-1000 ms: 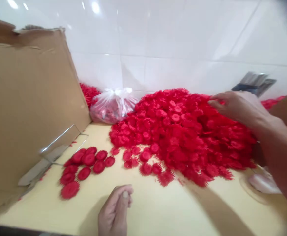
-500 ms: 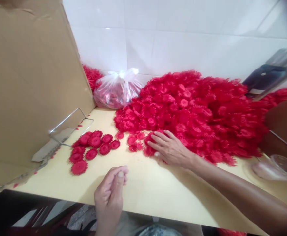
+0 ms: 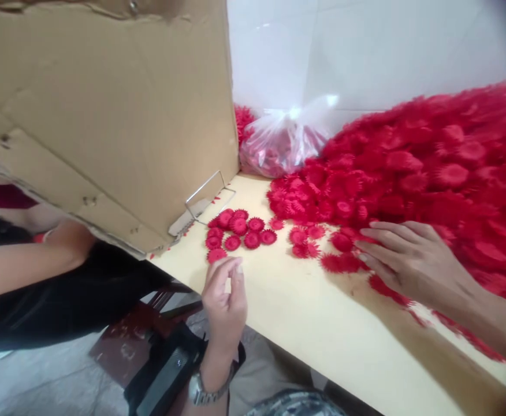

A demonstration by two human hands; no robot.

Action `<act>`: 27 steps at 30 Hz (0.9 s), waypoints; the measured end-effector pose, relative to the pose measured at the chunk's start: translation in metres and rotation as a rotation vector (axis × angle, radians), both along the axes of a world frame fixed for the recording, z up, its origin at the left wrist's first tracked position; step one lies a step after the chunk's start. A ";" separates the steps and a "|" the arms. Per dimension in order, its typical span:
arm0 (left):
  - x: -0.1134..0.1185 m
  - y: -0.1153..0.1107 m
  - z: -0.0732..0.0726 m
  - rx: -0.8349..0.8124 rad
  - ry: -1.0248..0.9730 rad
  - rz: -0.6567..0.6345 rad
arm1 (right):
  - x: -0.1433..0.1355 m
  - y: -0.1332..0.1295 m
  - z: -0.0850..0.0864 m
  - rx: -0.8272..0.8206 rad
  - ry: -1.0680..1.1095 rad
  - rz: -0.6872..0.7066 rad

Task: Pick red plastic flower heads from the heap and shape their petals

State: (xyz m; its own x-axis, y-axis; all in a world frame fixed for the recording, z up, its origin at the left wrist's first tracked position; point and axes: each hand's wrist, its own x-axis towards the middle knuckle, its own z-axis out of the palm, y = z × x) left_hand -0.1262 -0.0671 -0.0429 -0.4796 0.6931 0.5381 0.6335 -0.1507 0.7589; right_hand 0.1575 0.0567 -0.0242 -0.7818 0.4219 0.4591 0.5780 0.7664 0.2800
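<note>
Clock is our view, 12 at the top. Small group of red flowers (image 3: 252, 239), about a dozen, sits near dial center on the counter (image 3: 287, 312), apart from the rest. Big heap of red flowers (image 3: 447, 173) fills 2 to 4 o'clock. Between the two, a few loose flowers (image 3: 300, 237) just off center at 4.

Right hand (image 3: 413, 266), past 3 o'clock: open, fingers stretched out over the heap's near edge, tips at the flowers there. We see no grip. Left hand (image 3: 224, 292), 7 o'clock: curled, thumb and fingertips brought together just beside the nearest flower of the group. Nothing visible in it; too blurred to rule out something tiny.

Progress, our call: early. Only a small share is set apart; the heap dwarfs it. We can't tell if the grouped ones are finished.

Around: tied clear bag (image 3: 279, 147) with red stuff at 1, wire frame (image 3: 201, 188) close in at 10, cardboard (image 3: 118, 98) beyond it. Co-worker's arm (image 3: 28, 260) at 9.
</note>
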 end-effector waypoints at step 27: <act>-0.049 0.011 -0.020 -0.315 0.394 0.141 | -0.125 -0.012 -0.002 -0.567 0.305 0.370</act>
